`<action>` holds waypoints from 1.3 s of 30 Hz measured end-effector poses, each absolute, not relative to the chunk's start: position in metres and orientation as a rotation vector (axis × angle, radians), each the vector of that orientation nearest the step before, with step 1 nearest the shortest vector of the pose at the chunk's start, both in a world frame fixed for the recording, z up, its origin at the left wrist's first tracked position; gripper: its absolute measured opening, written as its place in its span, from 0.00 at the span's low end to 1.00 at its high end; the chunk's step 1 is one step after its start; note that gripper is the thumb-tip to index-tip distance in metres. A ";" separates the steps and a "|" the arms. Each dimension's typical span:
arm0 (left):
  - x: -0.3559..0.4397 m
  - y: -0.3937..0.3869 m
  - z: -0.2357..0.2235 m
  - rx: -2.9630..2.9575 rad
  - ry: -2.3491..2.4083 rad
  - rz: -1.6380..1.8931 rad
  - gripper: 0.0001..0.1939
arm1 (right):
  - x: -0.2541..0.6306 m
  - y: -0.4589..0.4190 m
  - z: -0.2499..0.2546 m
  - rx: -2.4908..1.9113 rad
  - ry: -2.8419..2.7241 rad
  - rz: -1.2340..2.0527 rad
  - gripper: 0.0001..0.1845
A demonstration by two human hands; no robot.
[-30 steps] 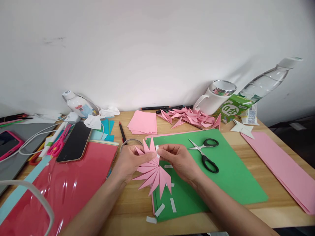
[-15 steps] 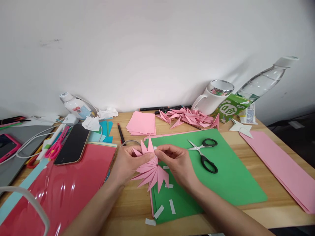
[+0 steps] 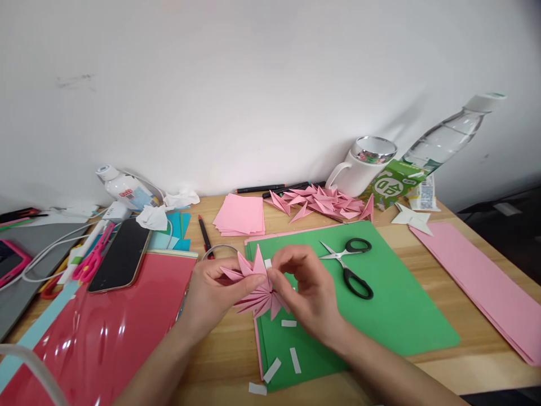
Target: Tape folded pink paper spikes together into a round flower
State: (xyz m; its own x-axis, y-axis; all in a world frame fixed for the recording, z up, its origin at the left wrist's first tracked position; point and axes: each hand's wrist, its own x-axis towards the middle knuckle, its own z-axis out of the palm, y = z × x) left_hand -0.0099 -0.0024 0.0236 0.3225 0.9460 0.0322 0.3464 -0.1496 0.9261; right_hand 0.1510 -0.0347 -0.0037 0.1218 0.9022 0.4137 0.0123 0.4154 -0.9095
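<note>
A pink folded-paper flower (image 3: 260,301) with pointed, fanned petals is held over the left edge of the green paper stack. My left hand (image 3: 215,293) is closed on its left side, thumb on top of the petals. At the right edge of the flower, the thumb and forefinger of my right hand (image 3: 306,287) pinch beside a tall petal. A small white strip (image 3: 267,264) shows at those fingertips; whether it is stuck to the paper I cannot tell. Several other white strips (image 3: 295,360) lie below on the green paper (image 3: 393,304).
Black-handled scissors (image 3: 346,259) lie spread on the green paper. Behind are pink paper squares (image 3: 240,214), a pile of folded pink pieces (image 3: 323,202) and a white mug (image 3: 359,166). A phone (image 3: 120,256) and red sheets (image 3: 127,316) are left, long pink sheets (image 3: 477,287) right.
The flower has tilted, so its lower petals look foreshortened. My right hand's fingers have bent and arched more at its edge. The whole view has shifted slightly.
</note>
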 end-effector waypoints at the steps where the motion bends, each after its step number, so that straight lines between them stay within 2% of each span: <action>1: -0.009 -0.003 0.025 1.738 1.142 0.858 0.09 | 0.152 -0.035 -0.003 -0.907 -1.365 0.715 0.09; 5: -0.008 -0.002 0.030 2.082 0.865 1.087 0.01 | 0.158 -0.036 0.002 -0.780 -1.548 0.409 0.13; 9: -0.013 -0.002 0.037 2.428 0.650 1.211 0.08 | 0.162 -0.037 0.010 -0.671 -1.588 0.235 0.16; 15: -0.019 -0.007 0.044 2.627 0.616 1.197 0.07 | 0.166 -0.039 0.008 -0.682 -1.688 0.083 0.19; 26: -0.024 -0.007 0.036 2.797 0.497 1.180 0.09 | 0.169 -0.038 0.007 -0.721 -1.764 0.085 0.21; 39: -0.025 -0.008 0.037 2.888 0.550 1.208 0.10 | 0.168 -0.040 -0.001 -0.767 -1.771 0.057 0.18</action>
State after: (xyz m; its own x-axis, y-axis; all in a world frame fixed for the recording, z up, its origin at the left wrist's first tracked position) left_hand -0.0250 -0.0076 0.0369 0.6513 0.3006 0.6967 0.3287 -0.9393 0.0980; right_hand 0.1684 -0.0405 -0.0009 -0.1384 0.5208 0.8424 0.4651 0.7851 -0.4090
